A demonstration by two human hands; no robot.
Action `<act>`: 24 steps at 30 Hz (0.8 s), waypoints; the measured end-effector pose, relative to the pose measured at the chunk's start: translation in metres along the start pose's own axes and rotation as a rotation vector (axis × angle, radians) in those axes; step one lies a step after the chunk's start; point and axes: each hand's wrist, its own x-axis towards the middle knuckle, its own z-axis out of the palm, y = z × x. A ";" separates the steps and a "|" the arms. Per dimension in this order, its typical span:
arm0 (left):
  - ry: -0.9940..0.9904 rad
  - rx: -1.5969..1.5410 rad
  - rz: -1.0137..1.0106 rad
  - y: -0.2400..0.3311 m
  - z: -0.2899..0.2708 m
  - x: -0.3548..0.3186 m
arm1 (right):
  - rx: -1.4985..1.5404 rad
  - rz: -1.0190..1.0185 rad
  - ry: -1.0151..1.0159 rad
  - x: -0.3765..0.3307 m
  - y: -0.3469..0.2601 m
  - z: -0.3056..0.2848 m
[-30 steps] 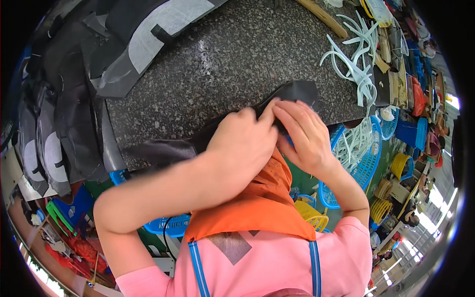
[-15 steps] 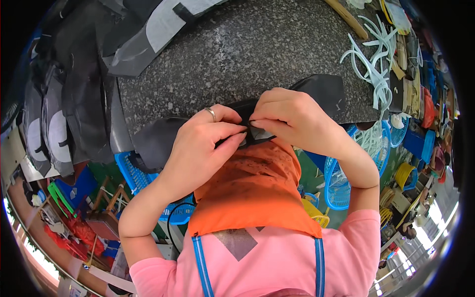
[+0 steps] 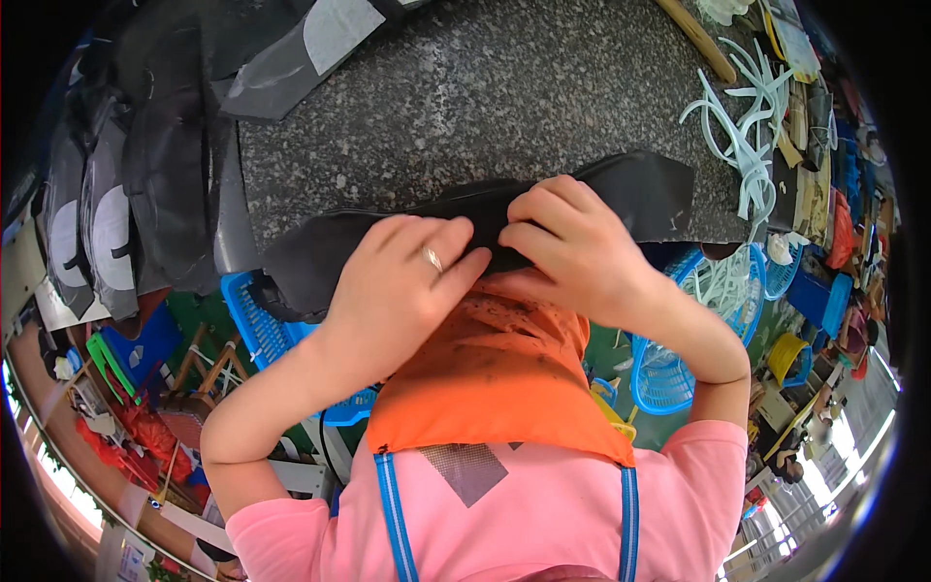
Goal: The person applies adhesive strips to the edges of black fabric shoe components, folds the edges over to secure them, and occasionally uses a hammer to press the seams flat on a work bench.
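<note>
A long black piece of leather-like sheet [image 3: 640,189] lies along the near edge of the speckled stone tabletop [image 3: 436,107], its middle folded or raised toward me. My left hand [image 3: 398,276], with a ring on one finger, is closed on the near edge of this piece, left of its middle. Just to the right, my right hand [image 3: 577,252] grips the same edge with curled fingers. A small gap separates the two hands. The thumb tips are partly hidden, as is the underside of the piece. My orange apron [image 3: 475,378] sits directly below the hands.
More black pieces with pale grey patches lie at the far left [image 3: 281,82] and hang over the left edge [image 3: 112,223]. Pale rubbery strips [image 3: 752,155] and a wooden stick [image 3: 703,44] are at the right. Blue baskets stand below the table, right [image 3: 664,373] and left [image 3: 257,320].
The black piece's middle has turned over, so the pale patch between my fingers no longer shows. My left hand has rolled forward over it, and the right has shifted slightly right.
</note>
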 end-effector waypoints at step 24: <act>0.716 0.371 -0.771 -0.135 -0.131 -0.030 | -0.062 0.459 0.336 -0.029 0.029 -0.040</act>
